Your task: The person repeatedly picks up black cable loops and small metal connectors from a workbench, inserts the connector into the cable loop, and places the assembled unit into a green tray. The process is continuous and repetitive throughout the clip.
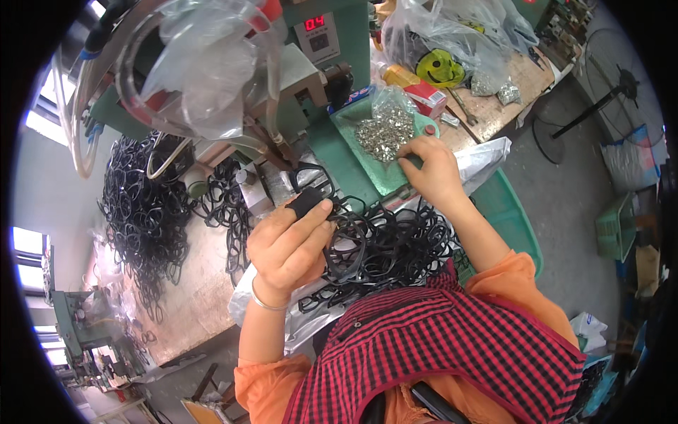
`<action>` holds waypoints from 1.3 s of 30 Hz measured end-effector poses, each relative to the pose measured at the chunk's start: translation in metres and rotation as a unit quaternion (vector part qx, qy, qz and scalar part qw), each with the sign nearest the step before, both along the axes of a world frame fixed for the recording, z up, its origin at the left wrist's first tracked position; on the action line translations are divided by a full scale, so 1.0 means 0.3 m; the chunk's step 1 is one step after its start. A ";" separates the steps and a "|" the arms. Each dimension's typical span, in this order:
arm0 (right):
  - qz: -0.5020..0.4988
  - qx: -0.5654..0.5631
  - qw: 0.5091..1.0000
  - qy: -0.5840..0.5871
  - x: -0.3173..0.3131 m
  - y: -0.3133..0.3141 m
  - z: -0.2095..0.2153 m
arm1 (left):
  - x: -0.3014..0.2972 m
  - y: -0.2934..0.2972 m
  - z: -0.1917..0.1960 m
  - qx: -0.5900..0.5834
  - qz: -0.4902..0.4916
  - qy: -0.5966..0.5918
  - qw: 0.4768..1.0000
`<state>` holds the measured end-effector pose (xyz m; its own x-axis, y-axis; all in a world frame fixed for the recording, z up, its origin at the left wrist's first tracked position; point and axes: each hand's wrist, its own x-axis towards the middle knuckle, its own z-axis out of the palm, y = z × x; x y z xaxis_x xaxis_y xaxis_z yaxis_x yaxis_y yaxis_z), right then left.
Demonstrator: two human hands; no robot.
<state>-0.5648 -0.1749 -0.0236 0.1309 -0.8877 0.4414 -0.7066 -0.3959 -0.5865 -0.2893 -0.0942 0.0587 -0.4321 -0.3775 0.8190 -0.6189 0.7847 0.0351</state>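
My left hand [288, 247] is closed at the front of a green machine [332, 49], with a black cover [305, 202] around a finger. It grips a black loop [314, 172], which sticks out past the fingertips beneath the machine's working tip [286, 159]. My right hand [434, 173] is at the right edge of a green tray [381, 185], its thumb and finger bent together beside a pile of small shiny metal pieces [385, 134]. Something dark shows between those fingertips; I cannot make out what it is.
Many black loops [402, 240] lie tangled before me, and a larger heap [145, 205] hangs at the left. A wrench [462, 106], a red box [427, 97] and plastic bags [459, 35] are beyond the tray. A green bin [512, 222] and fan [593, 109] stand right.
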 end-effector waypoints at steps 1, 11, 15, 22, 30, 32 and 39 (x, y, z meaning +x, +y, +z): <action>-0.010 -0.004 1.000 0.014 0.006 0.000 0.005 | -0.006 0.004 0.002 0.005 0.004 0.001 1.000; -0.060 0.042 0.997 0.005 0.038 0.002 -0.041 | 0.043 0.366 0.007 0.049 0.153 0.029 0.987; -0.024 0.002 0.997 -0.072 0.050 -0.008 -0.028 | 0.312 0.476 0.142 -0.164 0.451 0.121 0.869; 0.010 -0.122 0.992 -0.027 0.142 -0.050 0.017 | 0.954 0.282 -0.129 0.401 0.602 0.016 0.690; -0.088 -0.082 0.993 -0.017 -0.062 0.078 0.020 | 1.088 0.243 -0.583 0.231 0.599 0.025 0.767; -0.096 -0.020 0.989 -0.107 -0.090 0.110 0.020 | 0.988 0.208 -0.579 0.255 0.501 0.063 0.825; 0.189 0.062 0.952 -0.234 0.176 0.047 0.258 | 0.582 0.062 -0.276 0.189 0.339 0.374 0.842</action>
<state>-0.5120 -0.1608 0.0539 0.2660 -0.8651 0.4253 -0.1773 -0.4775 -0.8606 -0.1146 -0.0756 -0.0242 0.5712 -0.6245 0.5327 -0.6143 0.1052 0.7820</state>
